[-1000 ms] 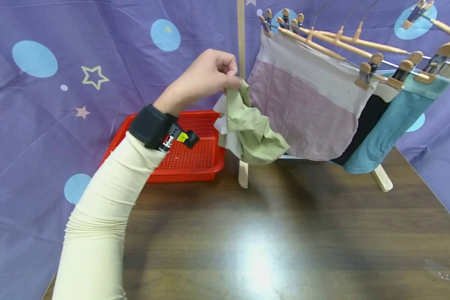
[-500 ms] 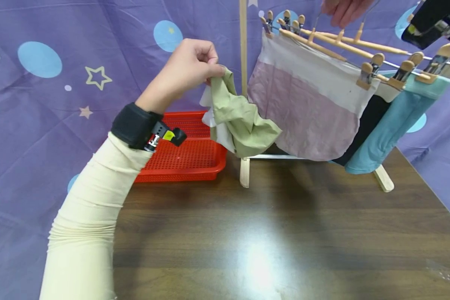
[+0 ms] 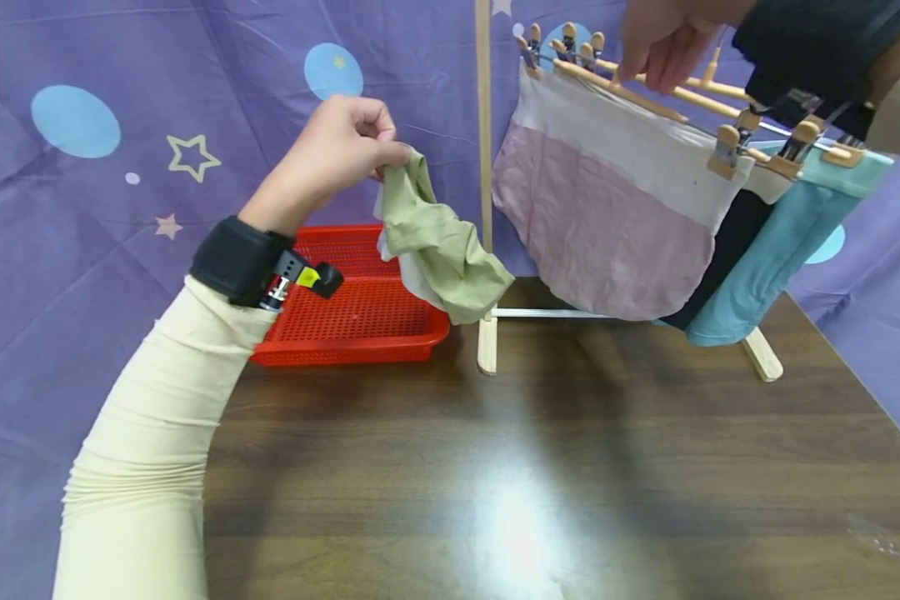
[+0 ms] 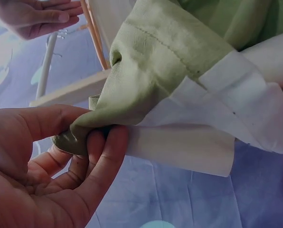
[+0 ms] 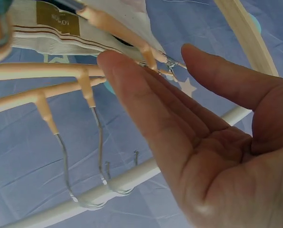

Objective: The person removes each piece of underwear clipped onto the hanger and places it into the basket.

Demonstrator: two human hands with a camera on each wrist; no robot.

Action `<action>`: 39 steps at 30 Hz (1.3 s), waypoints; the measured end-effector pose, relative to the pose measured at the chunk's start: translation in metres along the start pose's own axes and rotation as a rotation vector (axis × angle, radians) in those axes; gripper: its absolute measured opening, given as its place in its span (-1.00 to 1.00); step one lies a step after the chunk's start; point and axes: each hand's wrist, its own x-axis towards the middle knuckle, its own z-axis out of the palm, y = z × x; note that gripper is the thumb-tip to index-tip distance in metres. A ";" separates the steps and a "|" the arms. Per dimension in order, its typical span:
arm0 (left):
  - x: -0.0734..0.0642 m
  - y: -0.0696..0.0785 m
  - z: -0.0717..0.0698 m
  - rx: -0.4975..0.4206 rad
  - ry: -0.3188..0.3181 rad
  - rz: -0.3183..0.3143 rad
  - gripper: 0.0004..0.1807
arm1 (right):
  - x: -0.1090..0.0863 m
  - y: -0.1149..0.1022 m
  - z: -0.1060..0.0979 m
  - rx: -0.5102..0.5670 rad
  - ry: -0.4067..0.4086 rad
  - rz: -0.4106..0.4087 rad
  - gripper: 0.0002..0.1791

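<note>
Near the rack post (image 3: pixel 484 108), left hand (image 3: pixel 345 142) pinches green garment (image 3: pixel 446 246), long axis slanting down rightward; right hand (image 5: pixel 212 147): fingers straight, thumb apart.

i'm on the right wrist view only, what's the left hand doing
Observer: The left hand pinches an edge of a green cloth.
Operator: ok, what shows behind that cloth
Observer: In the head view, a red basket, partly hidden by the cloth.
Operator: and what's under the rack
Observer: A brown table; the rack's wooden feet rest on it.
</note>
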 end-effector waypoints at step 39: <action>-0.007 -0.026 -0.014 0.015 0.044 -0.085 -0.68 | 0.031 0.042 0.014 0.011 0.118 -0.041 -0.66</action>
